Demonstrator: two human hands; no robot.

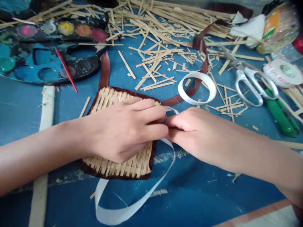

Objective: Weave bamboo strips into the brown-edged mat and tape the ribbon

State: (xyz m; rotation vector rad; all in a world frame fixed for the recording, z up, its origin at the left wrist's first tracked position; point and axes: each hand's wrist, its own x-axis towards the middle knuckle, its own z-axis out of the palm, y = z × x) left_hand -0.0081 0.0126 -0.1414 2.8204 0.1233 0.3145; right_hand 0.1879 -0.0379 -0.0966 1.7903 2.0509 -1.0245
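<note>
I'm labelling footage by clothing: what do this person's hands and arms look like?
The left hand and right hand are bare, without gloves; no ring, watch or bracelet shows. Both forearms are uncovered where visible, and no sleeve is clearly seen.

You cannot read any whole word, number or brand here with certainty. Toward the right edge of the blue table (pixel 189 195), you have a white roll (pixel 281 74) whose face carries red lettering (pixel 270 70) curving around it; the letters look like capitals, but blur and slant keep you from making out the wording. At the middle of that same face you see a round pale patch (pixel 287 70) with a green mark, also too blurred for you to read. Nearer the table's far right corner, you see a clear plastic packet (pixel 280 28) with orange and green printing; any wording there is too indistinct.
</note>
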